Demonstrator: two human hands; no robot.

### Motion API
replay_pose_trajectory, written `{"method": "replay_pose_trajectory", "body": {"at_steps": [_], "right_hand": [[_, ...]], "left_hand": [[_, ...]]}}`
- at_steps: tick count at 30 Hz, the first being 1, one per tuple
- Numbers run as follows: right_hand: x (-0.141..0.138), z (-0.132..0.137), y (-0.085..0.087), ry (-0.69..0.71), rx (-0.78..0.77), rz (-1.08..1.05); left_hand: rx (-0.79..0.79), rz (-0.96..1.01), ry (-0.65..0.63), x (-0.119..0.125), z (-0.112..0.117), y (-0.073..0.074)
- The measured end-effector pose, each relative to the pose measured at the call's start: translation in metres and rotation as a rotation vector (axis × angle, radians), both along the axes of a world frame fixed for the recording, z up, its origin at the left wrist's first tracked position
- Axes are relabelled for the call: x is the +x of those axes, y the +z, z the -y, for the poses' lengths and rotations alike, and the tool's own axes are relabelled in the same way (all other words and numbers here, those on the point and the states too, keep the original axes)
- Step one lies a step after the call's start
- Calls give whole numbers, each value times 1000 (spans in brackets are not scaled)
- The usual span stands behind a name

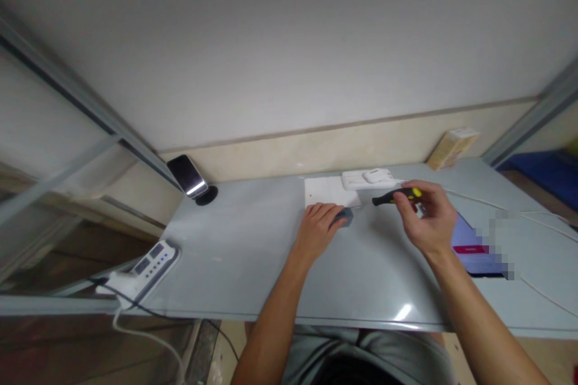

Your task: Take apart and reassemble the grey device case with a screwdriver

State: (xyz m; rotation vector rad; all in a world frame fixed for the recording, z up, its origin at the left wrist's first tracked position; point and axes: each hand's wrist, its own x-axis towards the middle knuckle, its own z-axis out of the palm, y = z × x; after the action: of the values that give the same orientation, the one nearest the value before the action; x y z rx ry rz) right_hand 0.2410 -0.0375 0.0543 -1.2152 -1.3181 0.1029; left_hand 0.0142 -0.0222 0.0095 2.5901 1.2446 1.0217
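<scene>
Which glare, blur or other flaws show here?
Head view: glare spot on the table near its front edge, bright streak on the phone; head view: pixel blocks over the right of the tablet; head view: print on the yellowish box too soft to read.

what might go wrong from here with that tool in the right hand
The black-and-yellow tool in the right hand points toward the grey block under the left hand, so a slip might jab those fingers. The lit screen lies close beside the right wrist, so a careless move could knock it, or a dropped tool might scratch it.
</scene>
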Motion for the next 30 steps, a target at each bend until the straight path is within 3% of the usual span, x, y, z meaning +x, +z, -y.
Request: {"method": "replay_pose_trajectory", "body": {"at_steps": [8,12,15,19,21,24,26,30], "right_hand": [[-12,-28,52,471,-157,90],[-22,-40,58,635,-214,59],[-25,-49,48,588,-200,-15],[-24,-65,17,214,-137,-226],[-24,-72,-3,114,-192,-411],[-27,-75,-34,63,-347,-720],[-31,-74,-48,65,-358,-839],[-40,-67,-58,81,-341,-742]], "left_hand": [[-22,7,-22,-3,-2,0],[-23,14,-33,-5,-2,0],[-14,3,-30,-4,-1,0],[18,-56,-3,-3,1,1],[36,-94,18,-3,2,3],[49,-135,43,-4,4,5],[48,-133,44,-4,5,6],[62,14,41,-3,6,5]]}}
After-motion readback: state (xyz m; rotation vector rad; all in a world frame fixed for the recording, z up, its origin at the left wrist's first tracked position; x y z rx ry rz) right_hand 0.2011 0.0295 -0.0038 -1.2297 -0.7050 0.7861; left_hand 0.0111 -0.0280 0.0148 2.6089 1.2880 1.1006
